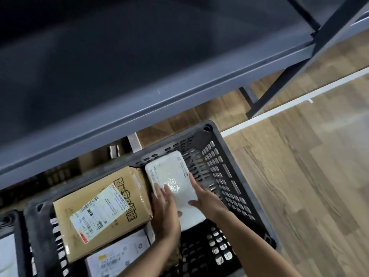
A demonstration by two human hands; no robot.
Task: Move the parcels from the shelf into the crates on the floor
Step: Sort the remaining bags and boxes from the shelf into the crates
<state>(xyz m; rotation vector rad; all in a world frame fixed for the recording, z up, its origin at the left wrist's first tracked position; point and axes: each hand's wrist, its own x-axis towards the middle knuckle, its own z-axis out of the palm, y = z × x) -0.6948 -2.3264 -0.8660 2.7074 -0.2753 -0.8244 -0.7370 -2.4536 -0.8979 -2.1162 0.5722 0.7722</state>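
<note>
Resting flat with fingers spread, the left hand [165, 213] and right hand [205, 198] both lie open on one white plastic-wrapped parcel [172, 181] inside the black perforated plastic crate [223, 172] on the wooden floor [309, 186]. Three parcels show there: that one, a tan cardboard box [103, 208] and a white labelled mailer [119, 256]. A second crate [12, 220] edges in beside it, below the grey metal shelf [139, 76].

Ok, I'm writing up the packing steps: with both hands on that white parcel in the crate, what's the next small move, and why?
Probably let go and lift both hands out. The white parcel already lies inside the black crate beside the brown parcel, and the left hand and right hand rest flat on top with open fingers, so it looks placed.
</note>
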